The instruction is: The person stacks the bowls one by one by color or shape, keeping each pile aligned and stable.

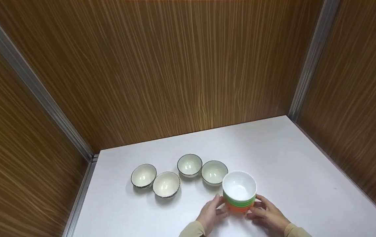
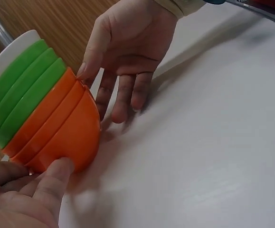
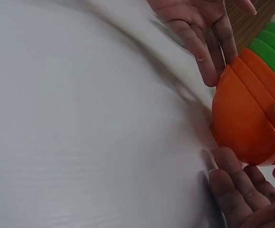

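A nested stack of bowls (image 1: 239,187), white at the top, green in the middle and orange at the bottom, is held between two hands. At its left side, the left hand (image 1: 210,212) has its thumb and fingers around the lower orange part. On the other side, the right hand (image 1: 268,214) grips the same orange part, with its thumb over the side in the right wrist view and fingertips low near the base. In the left wrist view the orange bowls (image 2: 75,128) are close over the tabletop. The stack's white mouth faces up toward the head camera.
Left of the stack, several white ceramic bowls with dark rims stand upright, including a near one (image 1: 167,186), a far one (image 1: 190,165) and one close to the stack (image 1: 214,172). The white table (image 1: 125,220) meets wood-grain panels (image 1: 188,72) at the back and sides.
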